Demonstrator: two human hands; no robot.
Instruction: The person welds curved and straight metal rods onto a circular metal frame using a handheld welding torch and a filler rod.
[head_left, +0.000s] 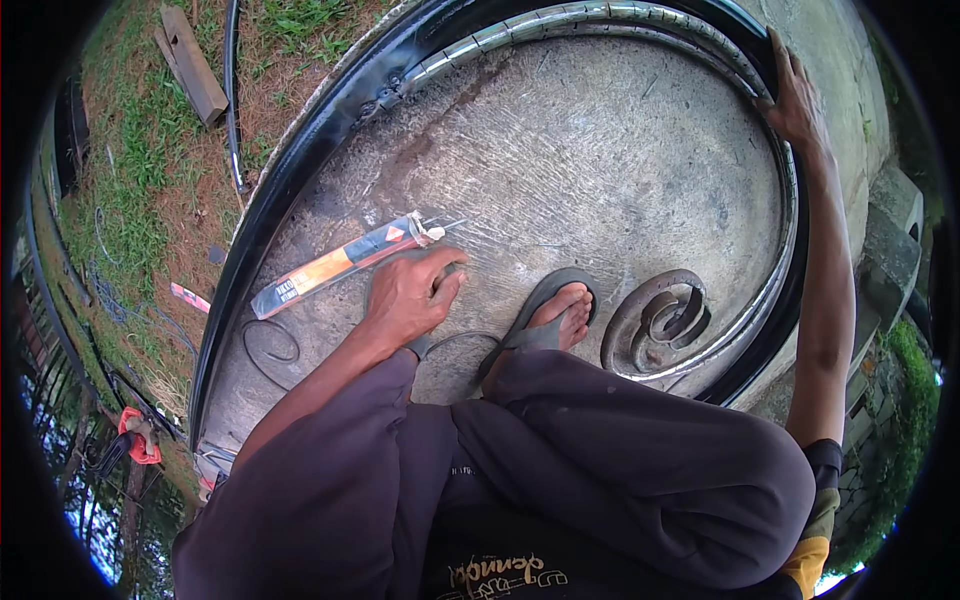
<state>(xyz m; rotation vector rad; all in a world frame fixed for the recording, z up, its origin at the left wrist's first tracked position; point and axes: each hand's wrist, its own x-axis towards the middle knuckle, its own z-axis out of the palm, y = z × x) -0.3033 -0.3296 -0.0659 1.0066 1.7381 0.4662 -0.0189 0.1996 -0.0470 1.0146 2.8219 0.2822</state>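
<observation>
My right hand reaches to the upper right and grips a large curved black metal bar. Its fingers lie over the outer edge, and the thumb rests on the inside. Along the bar's inner side runs a shiny curved metal strip, ending near my foot in a rusty scroll. Rough marks like welds show at the strip's upper left end. My left hand hovers over the concrete with fingers curled and nothing visible in them. Beside it lies an opened packet of welding rods, thin rods poking from its torn end.
My sandalled foot stands on the concrete slab inside the curve. A thin dark cable loops at the left. Wooden blocks and another dark bar lie on the grass. Concrete blocks stand at the right.
</observation>
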